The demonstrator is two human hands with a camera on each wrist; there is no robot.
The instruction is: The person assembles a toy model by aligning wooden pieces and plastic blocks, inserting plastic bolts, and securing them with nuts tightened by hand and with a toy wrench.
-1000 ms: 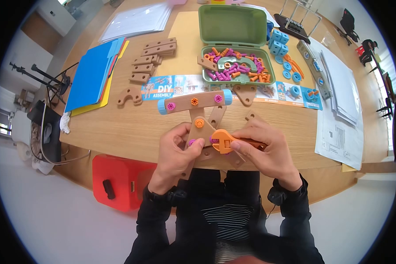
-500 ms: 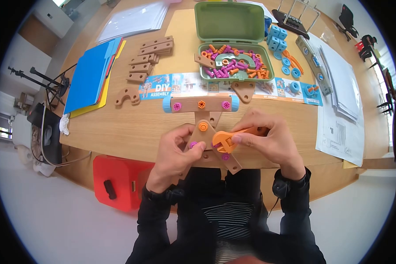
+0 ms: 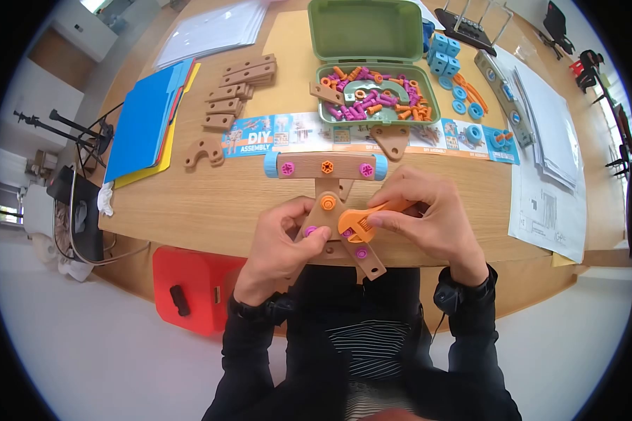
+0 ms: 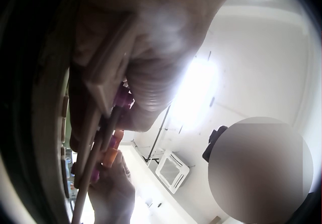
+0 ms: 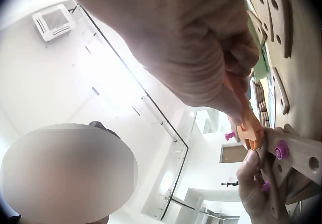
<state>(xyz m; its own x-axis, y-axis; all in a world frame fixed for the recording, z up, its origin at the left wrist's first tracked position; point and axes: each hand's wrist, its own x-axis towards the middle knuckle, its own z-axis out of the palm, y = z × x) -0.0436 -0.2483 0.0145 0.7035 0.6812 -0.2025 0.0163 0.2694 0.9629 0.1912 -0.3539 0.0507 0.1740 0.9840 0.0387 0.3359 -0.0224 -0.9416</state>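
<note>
A toy assembly of brown bars has a triangular plate [image 3: 326,222] in its middle. Its top crossbar [image 3: 305,168] carries a light blue cap [image 3: 271,166] at each end. My left hand [image 3: 274,242] grips the plate's left corner, its thumb by a magenta bolt [image 3: 311,231]. In my right hand [image 3: 432,217] is an orange toy wrench [image 3: 358,226], pinched between thumb and fingers, its jaws at a magenta fastener on the plate's right corner. An orange nut [image 3: 328,202] sits at the plate's top. The right wrist view shows the wrench [image 5: 247,127] beside the bars.
Behind the assembly stands an open green box [image 3: 376,123] of magenta and orange bolts. Brown bars [image 3: 249,74] and a blue folder [image 3: 147,116] lie to the left. Blue blocks [image 3: 442,55], a level [image 3: 505,98] and papers [image 3: 548,203] are at the right. An instruction strip [image 3: 316,137] crosses the table.
The assembly has turned slightly clockwise, so its crossbar is now level. My right hand has swung the wrench's handle upward. Both holds stay the same, and little differs over the last half second.
</note>
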